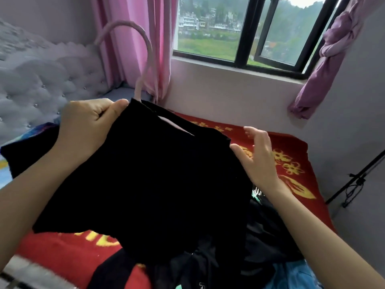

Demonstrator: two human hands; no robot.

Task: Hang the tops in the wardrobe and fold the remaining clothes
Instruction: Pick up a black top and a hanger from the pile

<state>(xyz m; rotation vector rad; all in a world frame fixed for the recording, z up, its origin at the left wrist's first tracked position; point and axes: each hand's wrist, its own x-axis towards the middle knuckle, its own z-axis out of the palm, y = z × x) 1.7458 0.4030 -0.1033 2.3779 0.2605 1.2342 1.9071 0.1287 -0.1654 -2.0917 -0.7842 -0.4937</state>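
Holding one black top [156,174] on one pink hanger [146,65] above the red blanket [291,155], the left hand [91,122] pinched its collar while the right hand [258,155] hovered loose-fingered, empty, beside its shoulder.

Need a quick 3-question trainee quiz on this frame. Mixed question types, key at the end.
1. True or false: the pink hanger already sits inside the black top, with its bar showing through the neck opening.
2. The left hand is: A) lying flat on the bed, B) gripping the black top beside the hanger's hook, C) pulling the curtain.
3. Short answer: what is the main colour of the blanket under the pile of dark clothes?

Key: 1 true; 2 B; 3 red.
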